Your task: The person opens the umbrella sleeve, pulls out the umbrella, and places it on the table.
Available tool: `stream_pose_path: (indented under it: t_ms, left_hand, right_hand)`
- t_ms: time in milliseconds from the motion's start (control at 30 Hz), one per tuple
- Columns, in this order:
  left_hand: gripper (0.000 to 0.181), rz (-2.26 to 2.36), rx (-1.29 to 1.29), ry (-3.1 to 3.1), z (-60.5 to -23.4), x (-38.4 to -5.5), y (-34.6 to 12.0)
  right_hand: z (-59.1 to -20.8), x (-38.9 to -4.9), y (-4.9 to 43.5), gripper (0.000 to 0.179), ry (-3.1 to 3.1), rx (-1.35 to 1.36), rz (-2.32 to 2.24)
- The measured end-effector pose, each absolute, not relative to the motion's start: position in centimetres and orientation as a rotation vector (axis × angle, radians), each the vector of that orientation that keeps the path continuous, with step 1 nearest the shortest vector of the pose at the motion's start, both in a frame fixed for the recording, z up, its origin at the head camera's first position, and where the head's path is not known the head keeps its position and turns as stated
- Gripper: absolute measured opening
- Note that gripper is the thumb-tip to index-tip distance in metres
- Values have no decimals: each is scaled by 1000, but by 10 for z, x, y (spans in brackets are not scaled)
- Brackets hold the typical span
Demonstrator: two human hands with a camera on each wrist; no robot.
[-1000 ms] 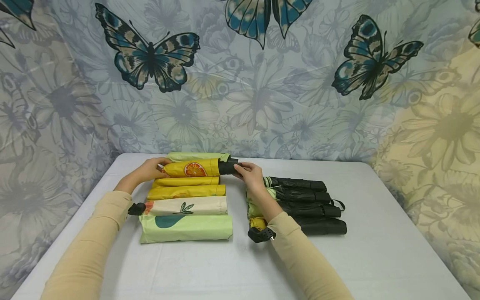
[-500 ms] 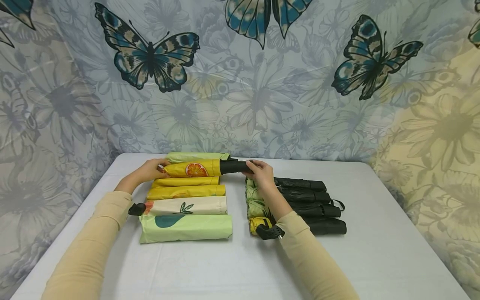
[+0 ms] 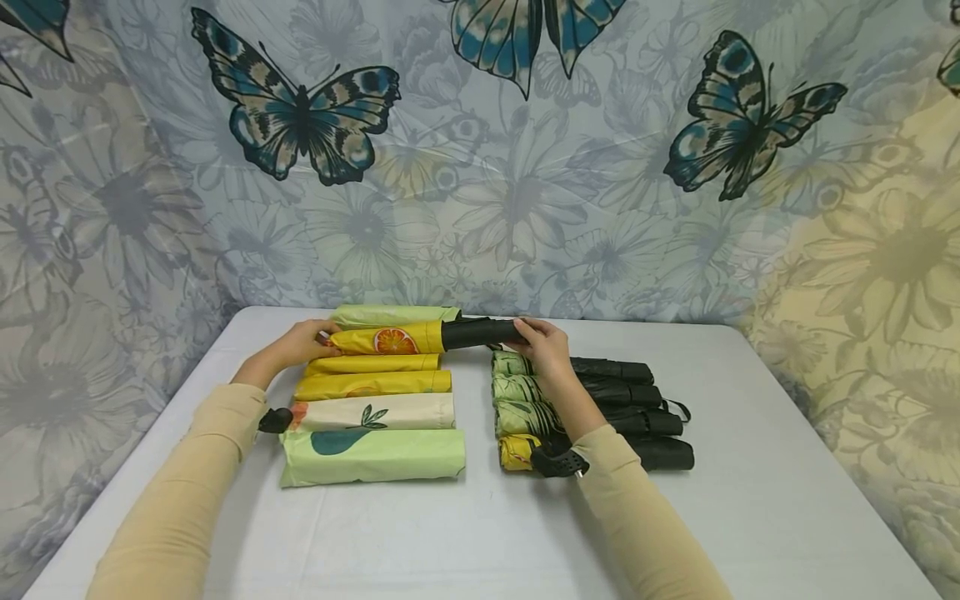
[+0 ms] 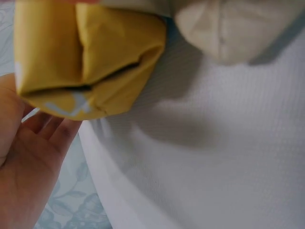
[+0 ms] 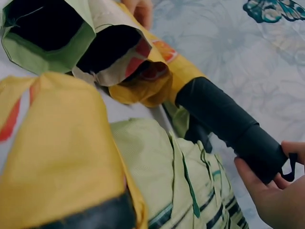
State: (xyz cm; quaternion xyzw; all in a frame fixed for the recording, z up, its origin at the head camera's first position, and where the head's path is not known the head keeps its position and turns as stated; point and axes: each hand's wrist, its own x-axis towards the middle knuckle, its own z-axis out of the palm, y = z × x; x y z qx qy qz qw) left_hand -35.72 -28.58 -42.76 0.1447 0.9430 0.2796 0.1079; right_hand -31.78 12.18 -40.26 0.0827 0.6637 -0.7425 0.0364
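Observation:
In the head view, my left hand (image 3: pixel 303 340) grips the closed left end of a yellow umbrella sleeve (image 3: pixel 395 340) printed with an orange slice. A folded black umbrella (image 3: pixel 480 333) sticks well out of the sleeve's right opening. The fingers and thumb of my right hand (image 3: pixel 547 348) hold its outer end; the right wrist view shows a small black strap loop (image 5: pixel 289 167) there. In the left wrist view, fingers of the left hand (image 4: pixel 35 157) lie against the yellow sleeve end (image 4: pixel 95 62). The umbrella's inner part is hidden in the sleeve.
Nearer me on the left lie two yellow sleeves, a cream sleeve (image 3: pixel 412 412) and a light green sleeve (image 3: pixel 420 457). Behind is another light green sleeve (image 3: pixel 390 314) with something black at its right end. Several folded umbrellas (image 3: pixel 525 417) lie under my right forearm on the white table (image 3: pixel 787 467).
My right hand has moved right, drawing the black umbrella farther out of the yellow sleeve. The left hand has kept its grip in nearly the same spot.

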Motion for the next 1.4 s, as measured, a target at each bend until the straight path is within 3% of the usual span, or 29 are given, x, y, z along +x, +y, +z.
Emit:
stream_pose_path:
  t_ms: [1400]
  left_hand:
    - [28,800,440,2790,-429,-357,-285]
  right_hand:
    - [-396,-316,192,53,1972,412,-2460]
